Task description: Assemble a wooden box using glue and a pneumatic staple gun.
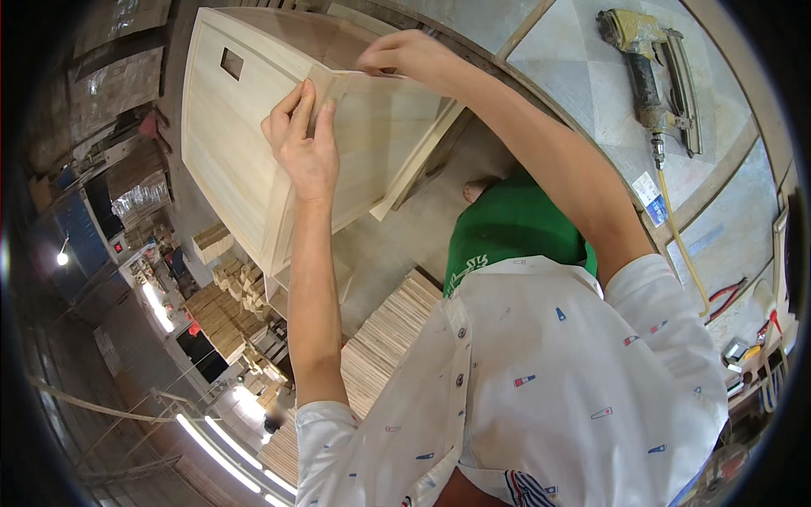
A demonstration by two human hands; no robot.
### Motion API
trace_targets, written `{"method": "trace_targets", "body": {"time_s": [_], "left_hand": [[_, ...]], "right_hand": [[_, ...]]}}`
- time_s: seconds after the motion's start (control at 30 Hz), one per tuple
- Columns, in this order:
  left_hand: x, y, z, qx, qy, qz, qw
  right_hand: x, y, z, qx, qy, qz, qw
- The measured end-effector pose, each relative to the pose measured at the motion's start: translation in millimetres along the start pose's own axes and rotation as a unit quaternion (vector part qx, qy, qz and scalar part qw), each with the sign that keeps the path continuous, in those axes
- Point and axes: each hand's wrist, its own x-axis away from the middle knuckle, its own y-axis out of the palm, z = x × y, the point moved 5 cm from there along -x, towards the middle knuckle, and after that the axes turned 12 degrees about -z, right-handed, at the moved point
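Observation:
A large pale wooden cabinet point(241, 127) with a small rectangular cut-out in one panel stands tilted in view before me. My left hand point(304, 152) is closed around its near upper corner, fingers and thumb on either side of the corner post. Along the top edge, right of that corner, is my right hand point(410, 59), slightly blurred. Its fingers are curled together just above a thin pale line on the edge. Whether they pinch something small is hidden.
To the right, a nail gun point(646, 76) with a yellow hose point(683, 245) lies on a worktop point(557, 59). Red-handled pliers point(725, 300) and a tape measure point(735, 351) lie farther down. Stacked wooden strips point(393, 317) stand below the cabinet; more timber point(215, 317) is at left.

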Motion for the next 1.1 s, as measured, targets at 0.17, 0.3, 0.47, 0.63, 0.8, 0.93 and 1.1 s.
{"method": "trace_targets", "body": {"time_s": [0.17,0.3,0.47,0.63,0.8,0.93,1.1], "left_hand": [[2,3,1,-0.014,-0.003,0.005,1.0],[2,2,6,0.003,0.001,0.025,1.0],[1,2,9,0.029,-0.006,0.038,0.999],[3,0,2,0.01,0.015,0.081,0.997],[5,2,0,0.02,0.023,0.132,0.991],[5,4,-4,0.024,0.016,0.13,0.991],[8,3,-7,0.032,0.002,0.14,0.99]], "right_hand": [[113,-69,-22,0.204,-0.009,0.239,0.949],[230,-140,-67,0.47,-0.012,0.384,0.795],[302,-185,-46,0.604,0.3,0.391,0.626],[285,-192,-13,0.611,0.307,0.439,0.583],[271,-212,-14,0.609,0.23,0.475,0.592],[268,-227,-53,0.633,0.257,0.487,0.544],[251,-129,-155,0.533,0.239,0.351,0.732]]}}
